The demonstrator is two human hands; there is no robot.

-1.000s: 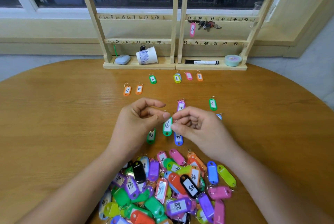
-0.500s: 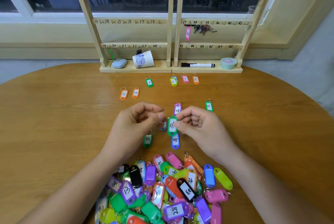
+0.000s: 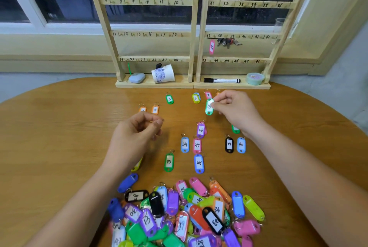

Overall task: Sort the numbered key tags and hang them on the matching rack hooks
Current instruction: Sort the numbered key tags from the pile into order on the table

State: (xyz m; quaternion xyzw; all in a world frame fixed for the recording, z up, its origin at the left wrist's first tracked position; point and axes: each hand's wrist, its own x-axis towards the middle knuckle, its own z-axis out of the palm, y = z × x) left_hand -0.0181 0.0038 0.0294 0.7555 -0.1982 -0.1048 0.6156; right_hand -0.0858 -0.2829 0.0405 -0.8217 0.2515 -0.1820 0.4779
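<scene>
My right hand (image 3: 234,107) pinches a green key tag (image 3: 209,106) numbered 16, held above the table near the far row of sorted tags. My left hand (image 3: 137,133) hovers over the table with fingers curled, thumb and forefinger together, and I see nothing in it. A pile of coloured tags (image 3: 187,215) lies at the near edge. Sorted tags lie singly on the table: 3 (image 3: 169,99), 12 (image 3: 155,110), 26 (image 3: 200,130), 34 (image 3: 185,144), 43 (image 3: 168,162), 45 (image 3: 199,163). The wooden rack (image 3: 194,33) with numbered hooks stands at the far edge; a pink tag (image 3: 211,47) hangs at hook 37.
On the rack's base sit a tipped paper cup (image 3: 163,76), a blue-grey case (image 3: 136,78), a black marker (image 3: 222,80) and a green tape roll (image 3: 255,78). A bunch of keys (image 3: 228,42) hangs near hook 39. The round wooden table (image 3: 59,137) curves away at both sides.
My right hand has carried the green tag 16 away from the left hand, forward and to the right toward the rack. The left hand let go and stayed near the middle.
</scene>
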